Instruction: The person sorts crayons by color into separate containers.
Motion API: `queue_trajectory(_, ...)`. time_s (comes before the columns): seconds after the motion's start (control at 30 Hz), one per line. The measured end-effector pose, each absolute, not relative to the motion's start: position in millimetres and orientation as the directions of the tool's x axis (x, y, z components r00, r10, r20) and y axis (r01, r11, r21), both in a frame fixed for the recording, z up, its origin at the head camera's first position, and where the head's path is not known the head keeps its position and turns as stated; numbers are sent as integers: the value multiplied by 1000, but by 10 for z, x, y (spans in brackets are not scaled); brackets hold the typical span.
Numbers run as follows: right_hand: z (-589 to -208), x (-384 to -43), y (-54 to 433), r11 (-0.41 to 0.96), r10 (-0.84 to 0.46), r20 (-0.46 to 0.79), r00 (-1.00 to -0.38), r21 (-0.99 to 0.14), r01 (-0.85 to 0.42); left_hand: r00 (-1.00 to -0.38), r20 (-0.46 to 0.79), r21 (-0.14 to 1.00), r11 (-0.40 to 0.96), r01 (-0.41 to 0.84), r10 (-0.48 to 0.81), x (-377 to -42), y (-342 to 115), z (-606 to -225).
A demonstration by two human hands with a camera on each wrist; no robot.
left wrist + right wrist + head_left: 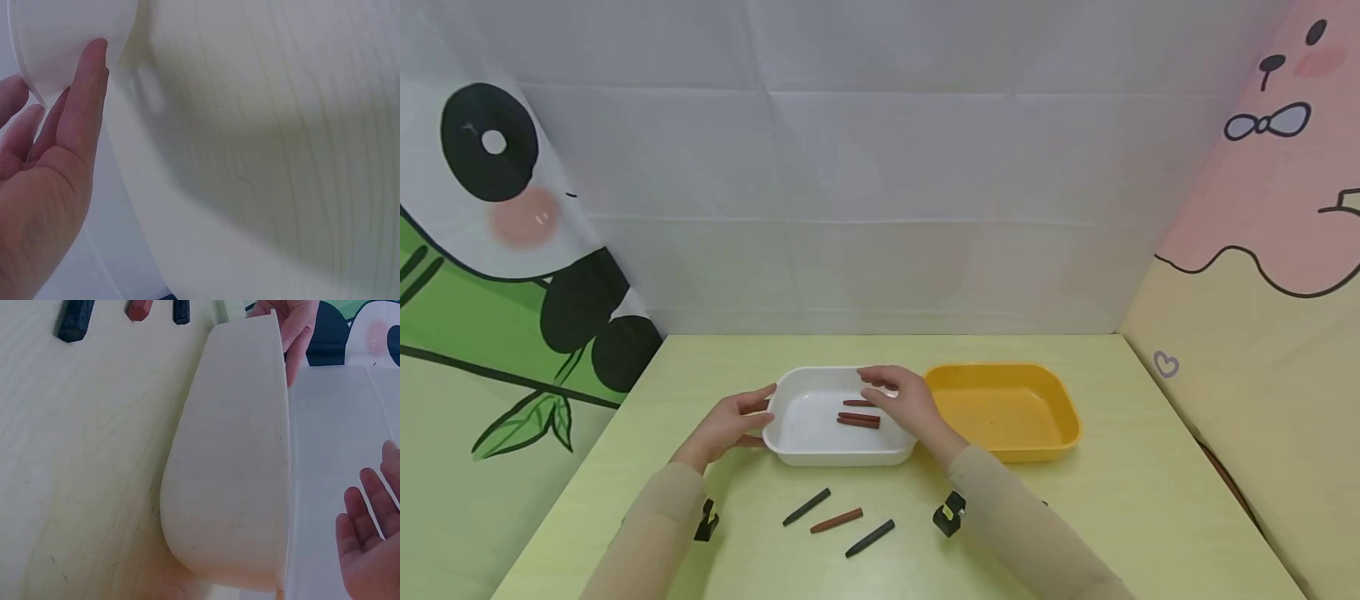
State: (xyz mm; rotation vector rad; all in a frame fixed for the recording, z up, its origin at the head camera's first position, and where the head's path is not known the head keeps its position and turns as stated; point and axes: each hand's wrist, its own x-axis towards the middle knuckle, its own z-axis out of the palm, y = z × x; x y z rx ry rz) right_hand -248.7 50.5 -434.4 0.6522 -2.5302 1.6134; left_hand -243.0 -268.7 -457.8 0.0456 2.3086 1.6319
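Observation:
A white tray [820,457] holds a few reddish-brown crayons [858,423]. At its left end, my left hand [726,427] touches the rim and outer wall; in the left wrist view a fairly straight finger [87,87] lies along that wall. Above the tray's right part is my right hand [904,402], its fingers apart and holding nothing; the right wrist view shows this hand [375,537] above the rim. It partly covers one crayon inside. In front of the tray, a reddish-brown crayon [837,521] lies between two dark crayons [807,507] [870,539].
A yellow tray [1015,456] stands right beside the white one, partly behind my right forearm. A tiny dark tip [1046,502] peeks out past the right sleeve. White cloth [880,208] hangs behind the table's back edge, with printed cloths at both sides.

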Motion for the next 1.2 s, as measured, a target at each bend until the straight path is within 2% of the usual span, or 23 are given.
queue_trajectory(0.27,-4241,-2295,566,290,-333,301,-894,-869,-401,-952,-230,925,349,-149,203,-2442,-2703,-4598)
queue_trajectory(0.5,-4207,-2135,582,218,-387,347,-854,-866,-451,-953,-226,925,350,-146,201,-2433,-2689,-4580)
queue_trajectory(0.6,-4246,-2084,569,166,-418,395,-818,-852,-496,-953,-226,924,355,-144,203,-2426,-2680,-4575)
queue_trajectory(0.8,-4371,-1968,524,137,-519,499,-694,-753,-644,-952,-233,920,362,-151,196,-2422,-2675,-4558)
queue_trajectory(0.93,-4452,-1866,501,141,-572,470,-672,-751,-645,-952,-232,921,361,-148,201,-2429,-2676,-4557)
queue_trajectory(1.2,-4656,-1722,486,156,-685,436,-583,-694,-703,-952,-231,920,364,-146,202,-2421,-2676,-4569)
